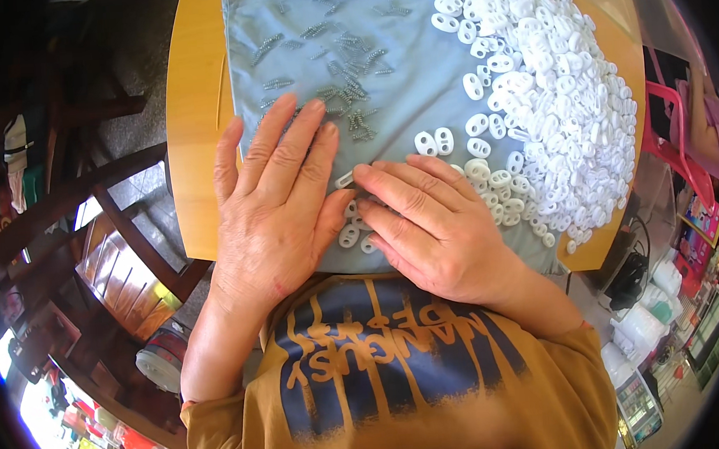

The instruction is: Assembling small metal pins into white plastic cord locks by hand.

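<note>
Judging by the cloth (411,65), we have much left: springs (354,86) at its far left, white pieces (561,89) heaped at its right. Left hand (270,180) is spread, right hand (438,224) bent; its pinch and any finished work we cannot tell.

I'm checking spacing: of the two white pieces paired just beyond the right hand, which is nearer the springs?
The pair's left piece; its neighbour lies nearer the pile.

This looks like a home or small shop doubling as a workshop; which, I cannot tell. Thin metal coil springs (350,77) and heaped white oval plastic pieces (571,113) cover a yellow wooden table (194,152), among a dark-brown wooden chair (124,276), a pinkish-red plastic chair (681,164) and crowded multicoloured household clutter (134,440).
</note>
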`<move>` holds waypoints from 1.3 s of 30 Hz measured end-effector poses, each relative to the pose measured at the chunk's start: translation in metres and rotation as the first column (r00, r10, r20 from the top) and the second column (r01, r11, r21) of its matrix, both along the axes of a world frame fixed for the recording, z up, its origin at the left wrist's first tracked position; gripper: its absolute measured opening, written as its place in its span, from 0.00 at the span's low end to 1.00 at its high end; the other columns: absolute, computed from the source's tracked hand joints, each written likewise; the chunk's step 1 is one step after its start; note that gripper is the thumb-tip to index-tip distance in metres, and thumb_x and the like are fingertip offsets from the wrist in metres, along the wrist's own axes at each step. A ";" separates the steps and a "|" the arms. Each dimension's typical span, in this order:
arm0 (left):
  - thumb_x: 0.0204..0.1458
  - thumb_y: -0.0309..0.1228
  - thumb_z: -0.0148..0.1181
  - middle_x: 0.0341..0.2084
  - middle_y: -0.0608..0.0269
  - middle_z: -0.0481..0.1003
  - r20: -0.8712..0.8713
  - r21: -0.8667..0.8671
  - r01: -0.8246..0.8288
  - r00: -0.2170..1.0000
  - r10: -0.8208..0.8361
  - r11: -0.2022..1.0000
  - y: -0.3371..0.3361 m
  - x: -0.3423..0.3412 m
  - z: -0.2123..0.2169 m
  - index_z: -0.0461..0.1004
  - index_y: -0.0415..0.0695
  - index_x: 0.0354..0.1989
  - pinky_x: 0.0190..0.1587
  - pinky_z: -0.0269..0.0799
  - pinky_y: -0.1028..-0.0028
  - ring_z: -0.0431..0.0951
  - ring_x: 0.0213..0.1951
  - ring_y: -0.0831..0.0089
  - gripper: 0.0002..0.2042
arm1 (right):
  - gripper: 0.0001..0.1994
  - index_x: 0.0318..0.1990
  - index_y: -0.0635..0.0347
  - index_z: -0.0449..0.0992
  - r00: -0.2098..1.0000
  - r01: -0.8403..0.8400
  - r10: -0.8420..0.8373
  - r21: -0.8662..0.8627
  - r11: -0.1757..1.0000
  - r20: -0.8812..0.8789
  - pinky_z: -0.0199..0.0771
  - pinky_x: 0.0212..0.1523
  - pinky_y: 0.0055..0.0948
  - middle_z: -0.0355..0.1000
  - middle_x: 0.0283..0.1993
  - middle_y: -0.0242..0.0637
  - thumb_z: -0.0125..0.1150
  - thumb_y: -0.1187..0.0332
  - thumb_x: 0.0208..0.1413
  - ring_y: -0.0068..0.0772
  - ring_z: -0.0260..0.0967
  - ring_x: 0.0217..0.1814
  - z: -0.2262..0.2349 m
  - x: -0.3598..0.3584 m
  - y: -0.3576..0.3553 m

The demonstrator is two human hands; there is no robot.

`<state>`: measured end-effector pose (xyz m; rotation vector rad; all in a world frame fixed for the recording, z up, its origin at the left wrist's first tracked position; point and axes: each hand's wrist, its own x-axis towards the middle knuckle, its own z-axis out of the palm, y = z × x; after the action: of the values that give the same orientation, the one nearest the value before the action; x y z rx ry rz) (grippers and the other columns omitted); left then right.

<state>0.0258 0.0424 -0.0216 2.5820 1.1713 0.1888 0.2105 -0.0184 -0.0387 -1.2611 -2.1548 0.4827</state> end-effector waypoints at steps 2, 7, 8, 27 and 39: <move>0.45 0.31 0.59 0.55 0.58 0.66 0.009 0.028 -0.006 1.000 0.006 1.000 0.000 0.000 0.000 0.72 0.42 0.49 0.64 0.43 0.55 0.61 0.61 0.62 0.20 | 0.10 0.34 0.64 0.75 1.000 0.003 -0.003 0.001 1.000 -0.007 0.68 0.50 0.38 0.69 0.47 0.42 0.61 0.73 0.41 0.37 0.69 0.48 -0.001 0.001 0.000; 0.44 0.31 0.60 0.53 0.60 0.68 0.078 0.045 -0.014 0.997 0.010 0.999 0.005 0.013 -0.007 0.73 0.42 0.47 0.64 0.42 0.54 0.62 0.59 0.63 0.19 | 0.09 0.33 0.64 0.75 0.999 0.016 -0.014 0.052 0.999 -0.036 0.70 0.48 0.37 0.71 0.43 0.40 0.62 0.73 0.40 0.36 0.71 0.45 -0.003 0.005 0.001; 0.44 0.31 0.60 0.53 0.60 0.68 0.069 0.035 -0.014 0.998 0.012 0.999 0.006 0.014 -0.007 0.73 0.42 0.46 0.64 0.42 0.54 0.63 0.59 0.63 0.18 | 0.09 0.33 0.64 0.75 0.999 0.015 -0.013 0.051 0.999 -0.039 0.70 0.48 0.37 0.71 0.43 0.40 0.62 0.73 0.40 0.36 0.71 0.45 -0.004 0.005 0.002; 0.44 0.31 0.60 0.49 0.61 0.71 0.010 0.091 0.040 0.999 -0.041 0.995 0.011 0.015 -0.001 0.75 0.43 0.43 0.64 0.39 0.52 0.65 0.57 0.64 0.16 | 0.08 0.32 0.63 0.74 0.994 0.041 -0.036 0.050 0.998 -0.099 0.70 0.47 0.35 0.71 0.40 0.39 0.61 0.73 0.41 0.34 0.71 0.42 -0.010 0.007 0.005; 0.41 0.29 0.62 0.48 0.62 0.72 0.029 0.146 0.064 0.997 -0.069 0.987 0.017 0.016 0.005 0.76 0.42 0.39 0.63 0.42 0.51 0.67 0.56 0.64 0.14 | 0.09 0.32 0.63 0.74 0.992 0.039 -0.033 0.044 0.998 -0.123 0.69 0.47 0.34 0.71 0.41 0.39 0.61 0.73 0.40 0.34 0.70 0.42 -0.010 0.008 0.006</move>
<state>0.0422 0.0593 -0.0170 2.7277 1.0959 0.3128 0.2183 -0.0128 -0.0484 -1.2111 -2.0270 0.4794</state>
